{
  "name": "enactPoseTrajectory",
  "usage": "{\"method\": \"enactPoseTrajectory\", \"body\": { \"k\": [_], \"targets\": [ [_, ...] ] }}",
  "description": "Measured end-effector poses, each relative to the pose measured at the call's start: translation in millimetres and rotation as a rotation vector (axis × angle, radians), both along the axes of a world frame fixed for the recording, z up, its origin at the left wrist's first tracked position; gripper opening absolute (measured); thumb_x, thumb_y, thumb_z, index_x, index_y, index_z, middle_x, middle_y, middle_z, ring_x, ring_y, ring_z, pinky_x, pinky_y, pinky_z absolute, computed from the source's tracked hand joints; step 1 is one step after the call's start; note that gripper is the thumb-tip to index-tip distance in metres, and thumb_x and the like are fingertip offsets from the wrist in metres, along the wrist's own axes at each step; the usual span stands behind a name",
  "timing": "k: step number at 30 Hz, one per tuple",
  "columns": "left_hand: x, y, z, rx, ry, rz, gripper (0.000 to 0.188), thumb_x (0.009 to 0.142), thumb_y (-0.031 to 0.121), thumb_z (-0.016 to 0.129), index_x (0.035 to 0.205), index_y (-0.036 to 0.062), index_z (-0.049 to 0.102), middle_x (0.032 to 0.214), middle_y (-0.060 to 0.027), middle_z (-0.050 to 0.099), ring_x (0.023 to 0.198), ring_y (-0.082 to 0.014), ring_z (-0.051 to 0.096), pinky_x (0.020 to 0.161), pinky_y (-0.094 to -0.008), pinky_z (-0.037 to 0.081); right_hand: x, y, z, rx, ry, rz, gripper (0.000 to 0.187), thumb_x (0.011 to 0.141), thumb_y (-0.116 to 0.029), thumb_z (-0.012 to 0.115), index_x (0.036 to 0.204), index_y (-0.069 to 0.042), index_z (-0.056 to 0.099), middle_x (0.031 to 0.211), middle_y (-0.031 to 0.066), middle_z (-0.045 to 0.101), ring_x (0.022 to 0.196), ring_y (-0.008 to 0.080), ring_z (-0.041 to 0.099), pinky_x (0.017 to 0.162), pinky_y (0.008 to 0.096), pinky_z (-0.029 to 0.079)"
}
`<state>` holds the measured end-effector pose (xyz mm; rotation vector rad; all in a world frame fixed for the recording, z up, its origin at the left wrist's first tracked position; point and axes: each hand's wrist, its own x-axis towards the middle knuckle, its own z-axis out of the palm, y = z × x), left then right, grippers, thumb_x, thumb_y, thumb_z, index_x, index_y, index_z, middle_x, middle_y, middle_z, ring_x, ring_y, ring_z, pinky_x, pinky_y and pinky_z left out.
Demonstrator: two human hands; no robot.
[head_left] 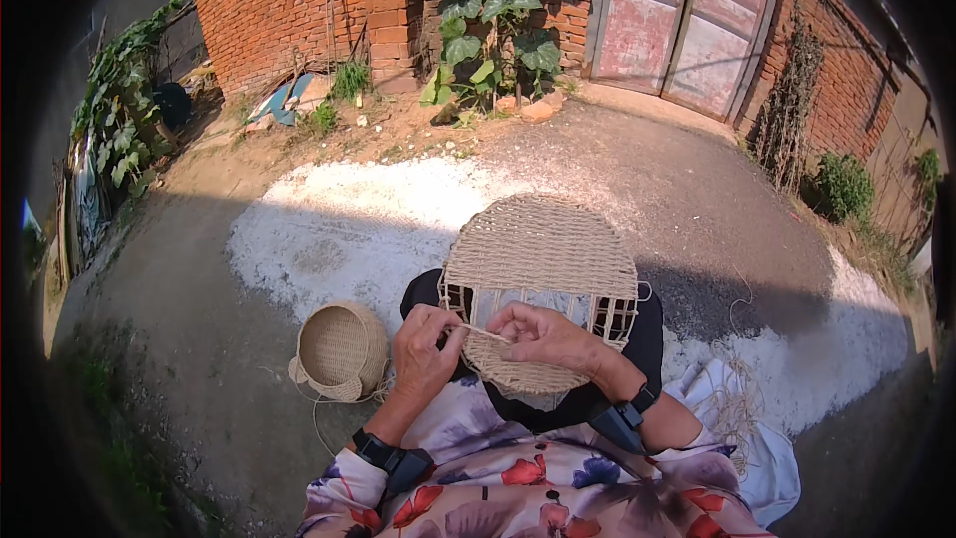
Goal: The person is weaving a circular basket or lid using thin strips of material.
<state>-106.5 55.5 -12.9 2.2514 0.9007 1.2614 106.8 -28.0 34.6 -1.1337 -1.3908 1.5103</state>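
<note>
Across my lap lies a round, partly woven piece of tan cord (543, 244), its weave dense at the far side and at the near edge. Between them runs an open band where bare frame rods show. Above the near part, both hands stretch a short length of cord (485, 333) between them. My left hand (426, 347) pinches one end of it with thumb and finger. The fingers of my right hand (538, 333) are closed on the other end, over the woven edge. A loose loop of cord sticks out at the piece's right side.
A small woven basket (344, 349) with ear-like flaps stands on the ground at my left, cord trailing from it. Loose cord strands (732, 403) lie on a white sack (772, 458) at my right. Farther off are a leafy plant (498, 25), brick walls and a red metal door (682, 20).
</note>
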Motion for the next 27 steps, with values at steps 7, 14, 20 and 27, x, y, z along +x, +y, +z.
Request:
{"method": "enactPoseTrajectory", "body": {
  "k": [7,14,20,27],
  "targets": [
    [5.5,-8.1,2.7,0.022,-0.028,0.015,0.01,0.081,0.0,0.075,0.084,0.0017,0.066,0.082,-0.008,0.061,0.062,-0.0176,0.062,0.055,-0.0309,0.05,112.4,-144.8,-6.9,-0.059,-0.333,-0.356,0.019,0.089,-0.009,0.075,0.106,-0.005,0.068,0.077,-0.0075,0.055,0.07,0.0017,0.047,0.062,0.021,0.039],
    [3.9,-12.8,7.5,0.015,0.006,0.029,0.01,0.082,-0.001,0.076,0.085,0.0004,0.066,0.084,-0.0071,0.058,0.061,-0.015,0.062,0.054,-0.0284,0.049,259.0,-288.9,-51.5,-0.082,-1.01,-1.121,0.015,0.077,-0.007,0.076,0.09,-0.005,0.068,0.06,0.0014,0.058,0.059,0.0103,0.058,0.054,0.0308,0.043],
    [4.0,-15.4,12.6,0.014,0.029,0.044,0.011,0.078,0.0,0.077,0.085,0.0012,0.07,0.087,-0.008,0.058,0.073,-0.0204,0.06,0.062,-0.0336,0.048,289.8,-284.8,-30.6,0.028,-1.018,-1.228,0.012,0.079,-0.005,0.074,0.089,-0.004,0.068,0.06,-0.0004,0.057,0.055,0.0094,0.055,0.051,0.0276,0.04],
    [2.6,-11.8,14.5,0.286,0.096,-0.006,0.017,0.076,-0.002,0.076,0.09,0.003,0.069,0.089,-0.0097,0.06,0.083,-0.0294,0.06,0.071,-0.0394,0.049,312.0,-291.6,22.9,-0.032,-0.417,-1.623,0.022,0.087,-0.019,0.073,0.102,-0.004,0.068,0.073,0.0059,0.062,0.065,0.0176,0.058,0.058,0.0315,0.047]
  ]
}}
